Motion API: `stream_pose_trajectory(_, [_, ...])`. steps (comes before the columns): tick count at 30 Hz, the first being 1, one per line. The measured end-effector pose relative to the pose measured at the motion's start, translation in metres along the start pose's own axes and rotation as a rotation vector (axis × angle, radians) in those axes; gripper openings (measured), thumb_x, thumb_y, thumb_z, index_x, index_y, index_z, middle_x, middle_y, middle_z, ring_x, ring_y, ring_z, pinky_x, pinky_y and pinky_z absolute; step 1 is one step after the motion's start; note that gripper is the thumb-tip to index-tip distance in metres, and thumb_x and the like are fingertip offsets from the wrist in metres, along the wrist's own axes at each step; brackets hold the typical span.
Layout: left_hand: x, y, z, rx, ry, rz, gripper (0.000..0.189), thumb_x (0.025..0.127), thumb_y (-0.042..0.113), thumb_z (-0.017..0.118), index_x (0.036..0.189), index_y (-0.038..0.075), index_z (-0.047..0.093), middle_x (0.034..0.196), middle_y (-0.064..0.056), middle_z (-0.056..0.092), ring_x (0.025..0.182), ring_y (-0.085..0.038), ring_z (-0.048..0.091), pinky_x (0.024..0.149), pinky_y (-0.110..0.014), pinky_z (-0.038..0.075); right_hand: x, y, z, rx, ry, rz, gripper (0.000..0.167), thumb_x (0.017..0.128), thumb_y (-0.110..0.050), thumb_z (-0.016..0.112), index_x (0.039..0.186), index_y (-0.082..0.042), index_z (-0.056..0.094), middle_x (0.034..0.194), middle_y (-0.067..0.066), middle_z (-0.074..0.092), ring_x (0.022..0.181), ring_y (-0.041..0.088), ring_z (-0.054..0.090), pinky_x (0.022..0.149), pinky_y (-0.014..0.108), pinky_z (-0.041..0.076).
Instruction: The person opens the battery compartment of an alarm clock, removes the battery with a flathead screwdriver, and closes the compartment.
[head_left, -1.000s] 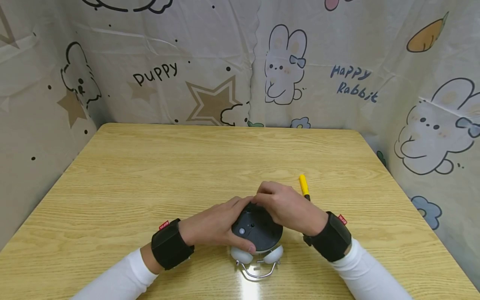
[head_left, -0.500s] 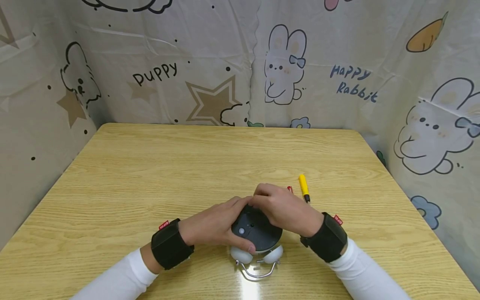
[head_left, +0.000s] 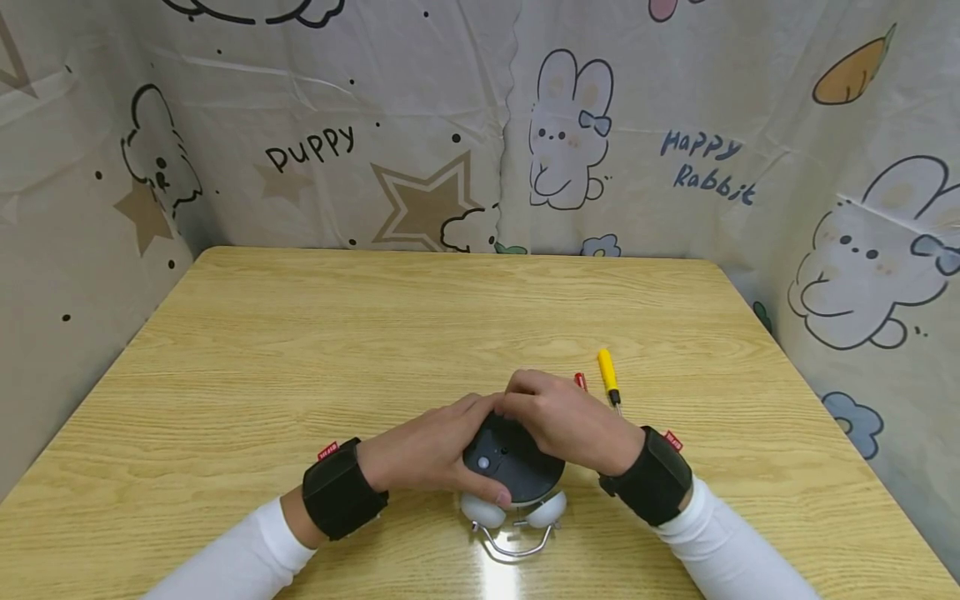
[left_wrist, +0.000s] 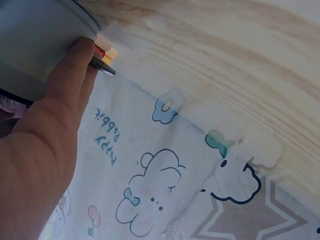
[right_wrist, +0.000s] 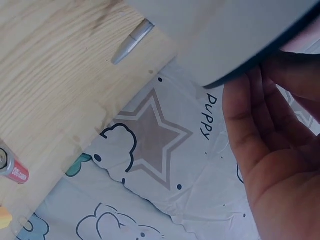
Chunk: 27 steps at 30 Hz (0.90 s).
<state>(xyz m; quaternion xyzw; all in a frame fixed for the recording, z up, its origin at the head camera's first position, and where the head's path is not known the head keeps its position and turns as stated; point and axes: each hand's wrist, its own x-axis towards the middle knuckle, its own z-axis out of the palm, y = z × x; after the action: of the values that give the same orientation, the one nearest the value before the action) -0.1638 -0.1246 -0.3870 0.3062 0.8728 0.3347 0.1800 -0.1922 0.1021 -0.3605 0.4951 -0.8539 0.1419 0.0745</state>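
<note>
A twin-bell alarm clock point(head_left: 525, 467) lies on the table, its black back facing up and its white bells point(head_left: 548, 509) and wire handle toward me. My left hand point(head_left: 427, 450) grips its left side, the thumb across the back near the bells. At the clock's far edge my right hand point(head_left: 570, 421) has its fingertips and thumb on the black rim. Whatever lies beneath those fingertips is hidden. In the right wrist view the fingers point(right_wrist: 242, 105) meet the dark rim, and a pointed silver clock leg point(right_wrist: 132, 42) juts out beside the white casing.
Beyond my right hand, a yellow-handled screwdriver point(head_left: 607, 371) lies on the wooden table point(head_left: 300, 333). Close to it is a red battery point(head_left: 581, 381), partly covered by the hand and clearer in the right wrist view. A printed curtain point(head_left: 435, 125) surrounds the table.
My right hand has shifted slightly left and toward me at the clock's far edge, uncovering the red battery and more of the screwdriver. My left hand and the clock stay put.
</note>
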Motion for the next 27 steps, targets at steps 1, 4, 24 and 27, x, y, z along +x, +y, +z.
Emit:
stream_pose_trajectory(1, [0.0000, 0.0000, 0.0001, 0.001, -0.001, 0.000, 0.106, 0.078, 0.065, 0.082, 0.160, 0.023, 0.031, 0.144, 0.001, 0.050, 0.122, -0.011, 0.056, 0.103, -0.031, 0.051, -0.0001, 0.0000, 0.0001, 0.003, 0.000, 0.001, 0.019, 0.097, -0.003, 0.070, 0.112, -0.011, 0.077, 0.098, 0.001, 0.066, 0.086, 0.009, 0.064, 0.075, 0.019, 0.057])
stream_pose_trajectory(4, [0.0002, -0.0001, 0.0002, 0.002, 0.000, 0.004, 0.106, 0.078, 0.065, 0.082, 0.160, 0.023, 0.030, 0.146, 0.001, 0.049, 0.124, -0.011, 0.056, 0.104, -0.031, 0.051, -0.0002, 0.0001, 0.0006, 0.007, 0.001, 0.002, 0.020, 0.097, -0.002, 0.070, 0.113, -0.011, 0.077, 0.099, 0.001, 0.066, 0.087, 0.009, 0.064, 0.076, 0.019, 0.057])
stream_pose_trajectory(24, [0.0010, -0.0006, 0.0001, 0.005, -0.003, 0.003, 0.107, 0.078, 0.066, 0.082, 0.161, 0.023, 0.029, 0.145, 0.001, 0.050, 0.121, -0.010, 0.056, 0.104, -0.032, 0.051, -0.0003, 0.0030, 0.0040, 0.049, 0.018, 0.004, 0.023, 0.097, 0.003, 0.068, 0.113, -0.010, 0.077, 0.100, 0.001, 0.066, 0.089, 0.009, 0.065, 0.078, 0.021, 0.058])
stream_pose_trajectory(27, [0.0012, -0.0006, 0.0000, 0.007, -0.002, 0.008, 0.108, 0.078, 0.067, 0.081, 0.161, 0.023, 0.028, 0.146, 0.001, 0.050, 0.122, -0.010, 0.056, 0.104, -0.032, 0.051, -0.0006, 0.0033, 0.0044, 0.047, 0.026, -0.003, 0.024, 0.096, 0.004, 0.068, 0.113, -0.010, 0.077, 0.100, 0.002, 0.066, 0.089, 0.010, 0.065, 0.078, 0.021, 0.058])
